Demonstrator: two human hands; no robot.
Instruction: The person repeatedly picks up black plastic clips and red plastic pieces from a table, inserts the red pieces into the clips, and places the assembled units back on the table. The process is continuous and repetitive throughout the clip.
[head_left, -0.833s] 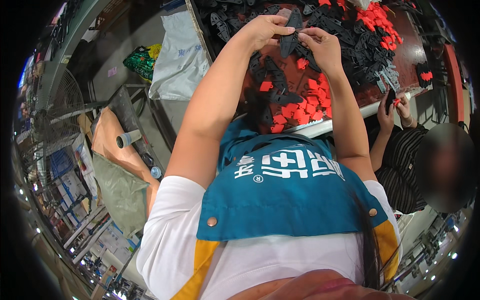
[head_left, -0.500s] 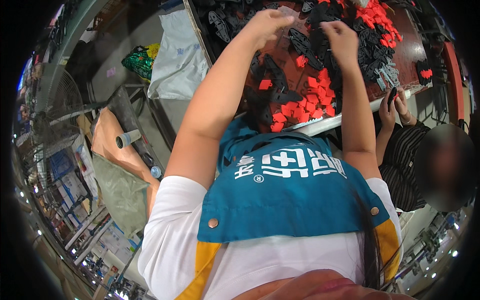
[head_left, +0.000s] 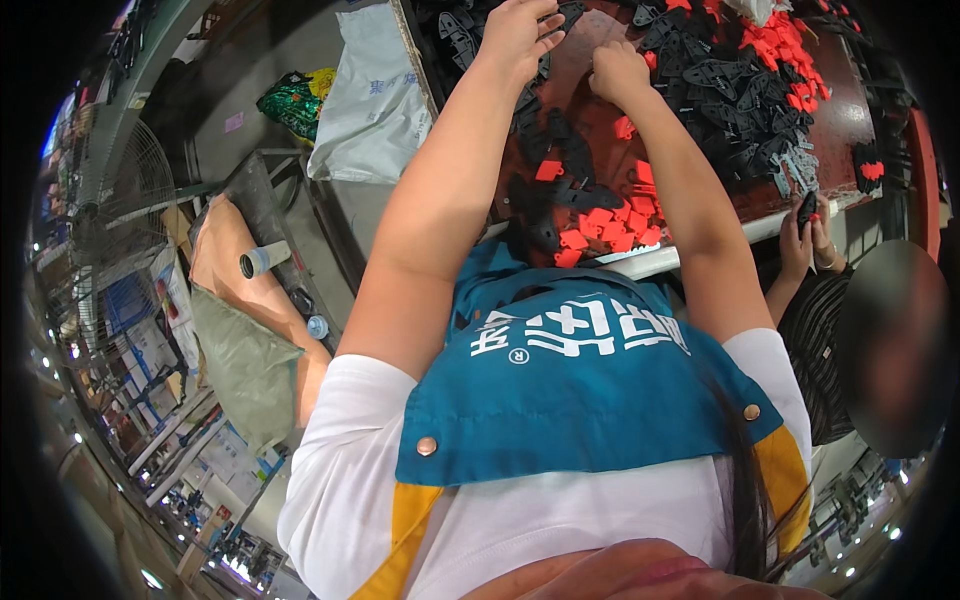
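At the upper edge, my left hand has its fingers bent and slightly parted. A black plastic part shows at its fingertips and seems held, though the thumb is hidden. My right hand is lower and to the right, its fingers curled inward over the red-brown tabletop; whatever it may hold is hidden. Loose black plastic parts and a heap of small red plastic tags lie between my forearms and the near table edge.
A larger pile of black parts and more red pieces cover the table's right side, beside grey pieces. At the right edge another person's hands hold a black part. A white bag hangs left of the table.
My right hand has moved left and slightly down, toward my left hand. My left hand has risen a little at the upper edge. The view has shifted slightly.
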